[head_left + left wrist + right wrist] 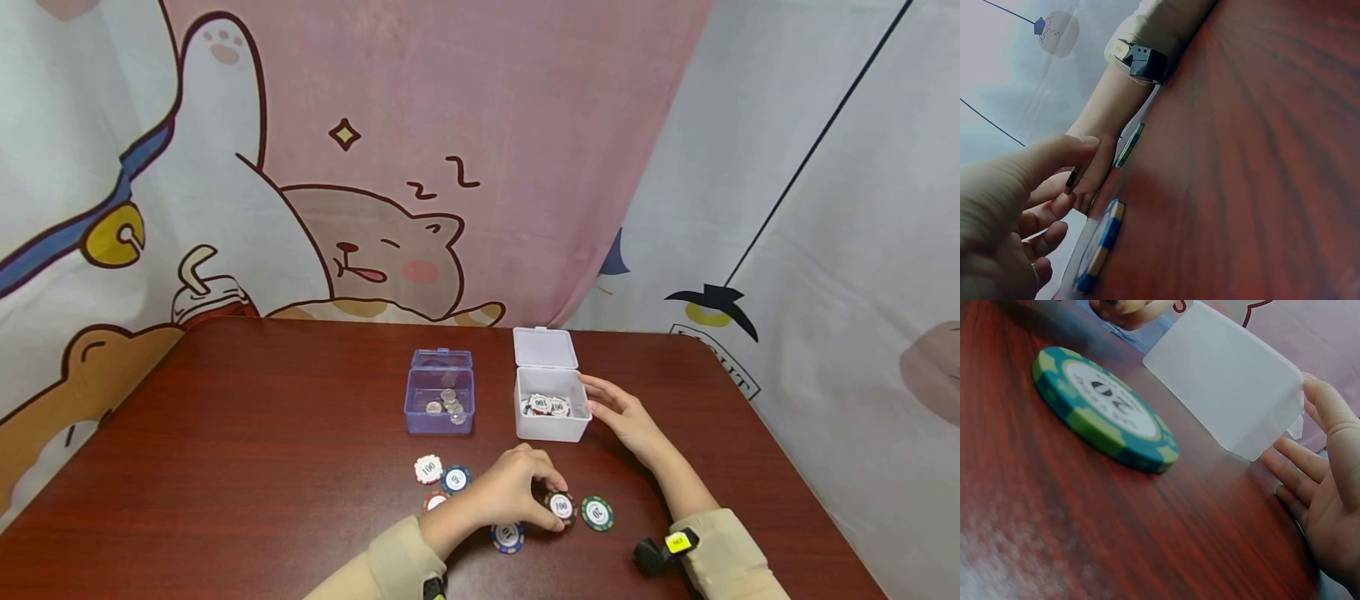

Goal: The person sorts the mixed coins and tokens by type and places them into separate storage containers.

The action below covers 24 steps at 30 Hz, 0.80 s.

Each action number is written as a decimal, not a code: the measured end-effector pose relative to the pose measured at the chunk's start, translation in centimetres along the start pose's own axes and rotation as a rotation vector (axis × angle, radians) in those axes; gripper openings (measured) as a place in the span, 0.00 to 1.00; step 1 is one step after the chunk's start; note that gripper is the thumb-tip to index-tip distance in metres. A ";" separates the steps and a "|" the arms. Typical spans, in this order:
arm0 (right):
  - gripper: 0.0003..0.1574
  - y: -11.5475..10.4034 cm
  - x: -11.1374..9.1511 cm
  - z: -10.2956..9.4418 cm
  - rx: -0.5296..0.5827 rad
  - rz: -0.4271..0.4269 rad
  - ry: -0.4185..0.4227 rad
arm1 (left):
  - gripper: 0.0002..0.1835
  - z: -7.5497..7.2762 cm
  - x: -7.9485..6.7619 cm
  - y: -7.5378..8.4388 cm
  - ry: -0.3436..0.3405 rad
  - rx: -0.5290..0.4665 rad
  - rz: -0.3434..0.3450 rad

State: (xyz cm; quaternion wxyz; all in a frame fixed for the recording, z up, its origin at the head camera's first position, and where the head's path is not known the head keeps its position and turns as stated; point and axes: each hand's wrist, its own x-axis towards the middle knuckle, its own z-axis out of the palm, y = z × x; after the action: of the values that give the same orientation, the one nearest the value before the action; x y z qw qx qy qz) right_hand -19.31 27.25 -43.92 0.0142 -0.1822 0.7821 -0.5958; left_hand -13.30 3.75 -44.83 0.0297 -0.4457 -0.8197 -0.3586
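My left hand (506,492) pinches a black poker chip (561,507) marked 100 between thumb and fingers; in the left wrist view the chip (1071,179) shows edge-on, tilted. Just below that hand lies a blue poker chip (507,538). A green poker chip (597,513) marked 20 lies to its right, large in the right wrist view. My right hand (626,421) rests its extended fingers against the right side of a white plastic box (553,428). The box's lid is tipped back, and several poker chips (542,404) lie inside.
Left of the white box stands a translucent blue box (418,422), lid raised, holding several clear round pieces (450,397). A white chip (428,469), a dark blue chip (455,479) and a partly hidden red chip (434,501) lie near my left forearm on the brown table (225,467).
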 end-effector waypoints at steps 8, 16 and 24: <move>0.27 0.0 0.0 0.0 0.001 0.003 0.000 | 0.20 -0.8 0.2 0.3 0.052 -0.031 -0.026; 0.27 0.0 0.0 0.1 -0.004 -0.006 0.002 | 0.20 -1.9 0.6 0.6 0.135 -0.034 -0.044; 0.27 0.0 0.0 0.0 -0.008 -0.003 0.001 | 0.20 -2.5 0.8 1.0 0.158 -0.024 -0.074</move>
State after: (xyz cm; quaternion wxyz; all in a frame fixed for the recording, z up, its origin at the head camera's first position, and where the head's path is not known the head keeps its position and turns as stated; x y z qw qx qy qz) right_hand -19.29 27.24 -43.92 0.0119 -0.1832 0.7842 -0.5927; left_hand -13.75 3.15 -42.13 0.0757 -0.3856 -0.8263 -0.4035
